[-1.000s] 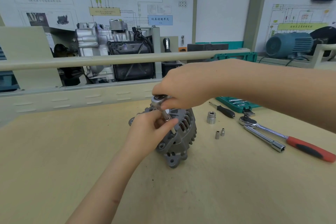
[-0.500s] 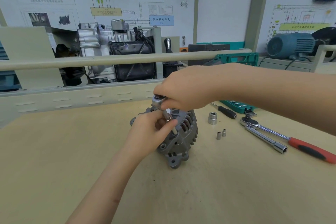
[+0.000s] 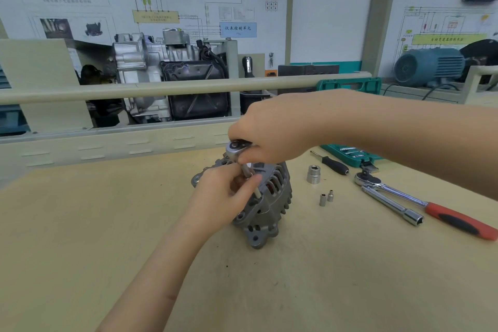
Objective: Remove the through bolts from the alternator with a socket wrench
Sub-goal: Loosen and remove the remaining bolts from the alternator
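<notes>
while right hand (image 3: 275, 127) grips ratchet (image 3: 237, 147) head over alternator (image 3: 269, 197), left hand (image 3: 223, 197) pinches its extension (socket end hidden) on table (image 3: 80, 224).

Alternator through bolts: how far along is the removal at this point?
Done: no removed bolt lies on the table that I can see. In hand: the right hand holds a small ratchet, its extension down on the alternator, the left hand steadying it. Left: apparently every bolt; their heads are hidden.
</notes>
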Tool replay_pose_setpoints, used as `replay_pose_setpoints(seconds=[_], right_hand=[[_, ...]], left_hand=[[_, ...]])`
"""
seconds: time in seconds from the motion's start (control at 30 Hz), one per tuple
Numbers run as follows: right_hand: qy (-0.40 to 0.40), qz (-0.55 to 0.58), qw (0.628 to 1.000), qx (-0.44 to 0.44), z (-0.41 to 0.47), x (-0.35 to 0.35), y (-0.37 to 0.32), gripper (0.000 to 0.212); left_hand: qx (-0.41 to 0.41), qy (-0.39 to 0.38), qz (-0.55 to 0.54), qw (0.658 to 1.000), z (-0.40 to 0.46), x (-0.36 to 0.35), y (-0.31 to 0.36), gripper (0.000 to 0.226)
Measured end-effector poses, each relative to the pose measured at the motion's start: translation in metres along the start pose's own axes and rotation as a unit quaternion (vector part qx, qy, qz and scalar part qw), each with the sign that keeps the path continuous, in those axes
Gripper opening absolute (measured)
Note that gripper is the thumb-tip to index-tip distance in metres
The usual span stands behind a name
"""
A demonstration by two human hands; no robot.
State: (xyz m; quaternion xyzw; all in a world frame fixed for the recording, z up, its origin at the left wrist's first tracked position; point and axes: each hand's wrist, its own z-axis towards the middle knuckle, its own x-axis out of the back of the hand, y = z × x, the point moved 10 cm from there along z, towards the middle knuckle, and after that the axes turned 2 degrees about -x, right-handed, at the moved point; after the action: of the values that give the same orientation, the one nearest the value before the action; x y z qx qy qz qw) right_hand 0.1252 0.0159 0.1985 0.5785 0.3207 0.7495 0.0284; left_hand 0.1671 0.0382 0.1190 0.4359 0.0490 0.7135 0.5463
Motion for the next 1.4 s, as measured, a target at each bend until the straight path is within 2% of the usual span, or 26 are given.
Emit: replay_pose_setpoints(seconds=[0.17,0.3,0.47,0.57,0.73,0.9,1.0,1.13,1.23,1.4], right_hand=[[0.007,-0.024,1.000,-0.005,0.003,0.001,0.002,0.020],[-0.002,-0.019,0.999,0.029,0.010,-0.004,-0.003,0.021],[0.021,-0.023,0.999,0.014,0.004,-0.001,-0.001,0.025],[0.021,-0.016,1.000,0.011,0.004,0.000,0.000,0.026],[-0.002,-0.016,0.999,0.029,0.019,-0.010,-0.001,0.025],[0.010,-0.025,0.999,0.028,0.016,-0.010,-0.002,0.022],[0.019,-0.020,1.000,0.014,0.008,-0.004,0.000,0.025],[0.021,-0.025,0.999,0.011,0.004,0.000,0.000,0.027],[0.001,-0.025,0.999,0.025,0.009,-0.003,-0.004,0.022],[0.005,-0.026,0.999,0.018,0.011,-0.005,-0.004,0.020]], left_hand=[[-0.025,0.039,0.047,0.998,0.000,0.003,0.007,0.037],[-0.022,0.040,0.052,0.998,0.000,0.002,0.007,0.039],[-0.008,-0.030,-0.004,1.000,0.000,-0.004,-0.002,0.017],[-0.005,-0.027,0.013,1.000,0.001,-0.004,-0.005,0.025],[-0.031,0.026,0.049,0.998,-0.001,0.001,0.006,0.039],[-0.001,-0.019,0.009,1.000,0.001,-0.002,-0.003,0.020],[0.004,-0.038,-0.005,0.999,0.000,-0.005,-0.006,0.023],[-0.002,-0.007,0.018,1.000,0.000,-0.003,-0.005,0.026],[-0.030,0.011,0.043,0.999,0.000,-0.002,0.004,0.037],[-0.004,-0.058,0.027,0.998,0.001,-0.012,-0.005,0.015]])
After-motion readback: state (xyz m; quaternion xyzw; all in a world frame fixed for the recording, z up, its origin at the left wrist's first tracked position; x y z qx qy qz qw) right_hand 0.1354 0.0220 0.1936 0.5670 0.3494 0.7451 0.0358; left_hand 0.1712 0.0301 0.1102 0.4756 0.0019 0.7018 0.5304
